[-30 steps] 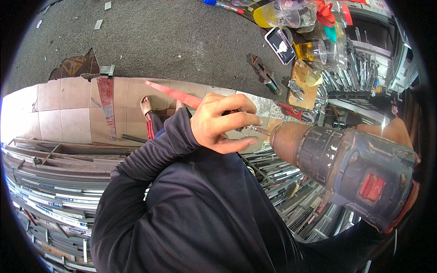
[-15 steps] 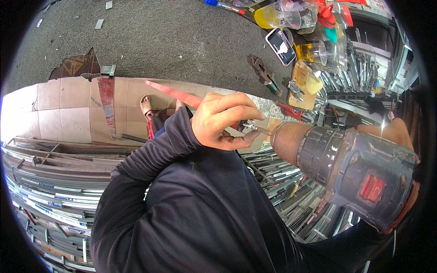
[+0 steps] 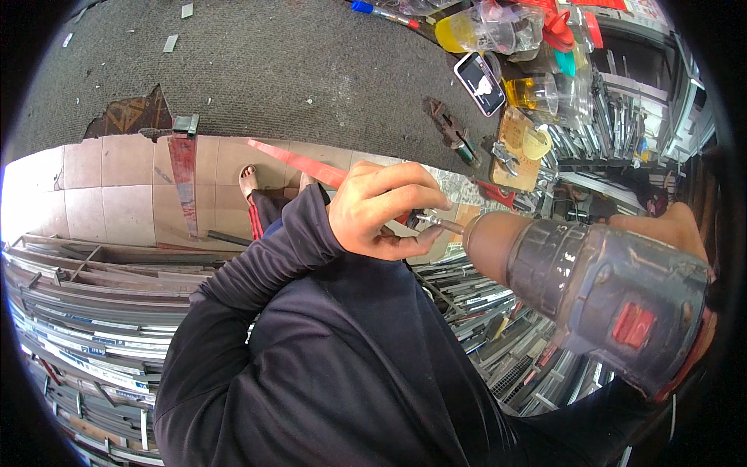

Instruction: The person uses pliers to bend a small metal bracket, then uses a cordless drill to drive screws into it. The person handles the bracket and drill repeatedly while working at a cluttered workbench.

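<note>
My left hand (image 3: 387, 210) is closed, thumb and fingertips pinching a small black and silver metal part (image 3: 425, 219). Its exact kind cannot be made out. The thin bit of a cordless drill (image 3: 622, 292) meets this part just in front of my thumb. The drill is dark blue-grey with a worn, rusty chuck (image 3: 492, 243) and a red patch on its body. On the far right, my right hand (image 3: 673, 227) is wrapped around the drill, mostly hidden behind it. A red bar (image 3: 296, 160) runs behind my left hand.
Beyond my hands lies a bench with a dark ribbed mat (image 3: 257, 70). On it are pliers (image 3: 453, 131), a phone (image 3: 479, 84), cups with yellow liquid (image 3: 532, 92) and a blue-capped marker (image 3: 383, 13). Metal profiles (image 3: 101, 311) are stacked at left. A person's foot (image 3: 248, 180) shows on the tiles.
The drill's chuck looks smoother and more smeared now, as if turning. A bit more of the black part shows in my left fingers. Both hands stay nearly in place.
</note>
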Demonstrator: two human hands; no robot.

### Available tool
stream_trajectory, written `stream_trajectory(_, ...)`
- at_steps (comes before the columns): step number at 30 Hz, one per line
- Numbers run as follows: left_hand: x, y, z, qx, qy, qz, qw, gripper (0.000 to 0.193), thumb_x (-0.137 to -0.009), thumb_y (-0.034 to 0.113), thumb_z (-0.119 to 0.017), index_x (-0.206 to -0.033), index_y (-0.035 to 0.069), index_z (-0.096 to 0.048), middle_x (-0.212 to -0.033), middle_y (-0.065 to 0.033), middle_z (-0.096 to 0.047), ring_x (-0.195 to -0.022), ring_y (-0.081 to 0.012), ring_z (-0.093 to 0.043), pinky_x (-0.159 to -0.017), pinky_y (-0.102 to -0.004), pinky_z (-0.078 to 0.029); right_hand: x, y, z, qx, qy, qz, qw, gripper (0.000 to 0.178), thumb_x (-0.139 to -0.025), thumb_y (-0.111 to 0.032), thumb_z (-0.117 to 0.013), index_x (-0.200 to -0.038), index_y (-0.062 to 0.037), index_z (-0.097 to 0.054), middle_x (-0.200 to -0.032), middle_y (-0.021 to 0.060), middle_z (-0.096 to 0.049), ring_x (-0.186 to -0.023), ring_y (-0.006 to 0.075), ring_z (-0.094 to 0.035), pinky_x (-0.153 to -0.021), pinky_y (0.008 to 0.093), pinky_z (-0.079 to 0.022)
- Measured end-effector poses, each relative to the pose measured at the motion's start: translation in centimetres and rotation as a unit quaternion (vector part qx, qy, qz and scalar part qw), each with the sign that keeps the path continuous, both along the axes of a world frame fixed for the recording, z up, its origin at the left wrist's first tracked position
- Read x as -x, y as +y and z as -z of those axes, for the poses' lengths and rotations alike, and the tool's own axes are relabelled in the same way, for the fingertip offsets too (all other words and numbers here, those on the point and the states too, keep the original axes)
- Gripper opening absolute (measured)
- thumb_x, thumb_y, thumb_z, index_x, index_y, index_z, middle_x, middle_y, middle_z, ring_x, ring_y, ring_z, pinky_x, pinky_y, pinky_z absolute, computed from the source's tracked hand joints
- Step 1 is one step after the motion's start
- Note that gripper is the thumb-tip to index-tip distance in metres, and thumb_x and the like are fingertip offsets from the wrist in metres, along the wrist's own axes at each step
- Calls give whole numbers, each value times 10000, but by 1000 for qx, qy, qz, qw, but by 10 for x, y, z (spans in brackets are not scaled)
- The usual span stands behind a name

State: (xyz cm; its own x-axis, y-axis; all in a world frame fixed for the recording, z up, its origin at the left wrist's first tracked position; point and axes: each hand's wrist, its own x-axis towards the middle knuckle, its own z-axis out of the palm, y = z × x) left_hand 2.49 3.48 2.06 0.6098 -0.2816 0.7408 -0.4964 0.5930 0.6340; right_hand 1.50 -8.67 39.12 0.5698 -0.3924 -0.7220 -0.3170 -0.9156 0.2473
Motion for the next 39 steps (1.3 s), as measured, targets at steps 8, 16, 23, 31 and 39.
stream_trajectory(8,-3,0,1,0,-8,1,1000,457,-757,109,-912,-1171,0,-750,-1060,-113,-732,-671,-183,-693,-578,-301,-571,-4,1,0,-2,3,-2,1000,258,-825,-260,-867,-998,-83,-794,-850,83,-782,-758,222,-793,-674,356,-603)
stream_trajectory(16,-2,0,0,0,6,8,1000,434,-754,78,-902,-1152,16,-742,-1055,-94,-717,-686,-182,-711,-575,-301,-576,-6,1,-3,1,10,-5,1000,253,-820,-261,-869,-982,-82,-793,-836,80,-779,-746,217,-791,-665,351,-599)
stream_trajectory(23,-4,-2,1,1,-14,4,1000,492,-764,141,-947,-1188,-21,-756,-1055,-132,-750,-610,-144,-659,-549,-288,-556,-8,1,-6,-3,10,-11,1000,250,-815,-261,-872,-969,-82,-792,-825,78,-776,-735,212,-788,-657,346,-597)
stream_trajectory(31,-1,-7,1,24,-1,-2,1000,420,-759,57,-900,-1147,22,-745,-1044,-89,-705,-681,-187,-709,-573,-305,-577,-10,-2,1,-12,10,-10,1000,246,-810,-262,-875,-953,-81,-790,-811,75,-773,-723,207,-786,-648,341,-593)
stream_trajectory(39,-2,-7,3,24,-9,-2,1000,424,-784,136,-936,-1135,-22,-758,-1030,-134,-748,-648,-185,-714,-556,-290,-570,-12,-1,1,-17,10,-8,1000,243,-804,-263,-877,-938,-80,-789,-797,72,-769,-711,202,-783,-639,336,-590)
